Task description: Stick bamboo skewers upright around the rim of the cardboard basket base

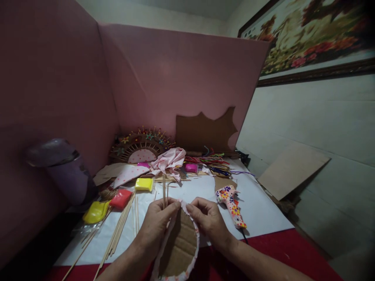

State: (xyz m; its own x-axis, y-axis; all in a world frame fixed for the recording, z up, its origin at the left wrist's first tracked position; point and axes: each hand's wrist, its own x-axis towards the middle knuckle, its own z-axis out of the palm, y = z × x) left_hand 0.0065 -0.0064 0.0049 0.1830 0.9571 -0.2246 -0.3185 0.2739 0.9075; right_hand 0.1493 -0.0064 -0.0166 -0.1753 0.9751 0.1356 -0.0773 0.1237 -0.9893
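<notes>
A rounded cardboard piece (pixel 180 246) is tilted up before me, brown face toward me, with pale pink cloth folded over its edge. My left hand (pixel 159 218) is closed on its upper left rim, thumb near the top. At the upper right rim, my right hand (pixel 208 218) pinches the cloth-covered edge between thumb and curled fingers. A few thin wooden sticks (pixel 164 191) rise behind my left fingers; whether that hand grips them I cannot tell. To the right of my right hand lies a flower-patterned glue gun (pixel 231 205).
Thin sticks (pixel 118 230) lie at left beside yellow (pixel 95 212) and red clay packets (pixel 120 199). Behind are crumpled pink cloth (pixel 170 160), a decorated semicircular fan shape (pixel 142 146), scissors (pixel 219 170) and a jagged cardboard sheet (pixel 205 132). A purple lidded container (pixel 66 171) stands far left.
</notes>
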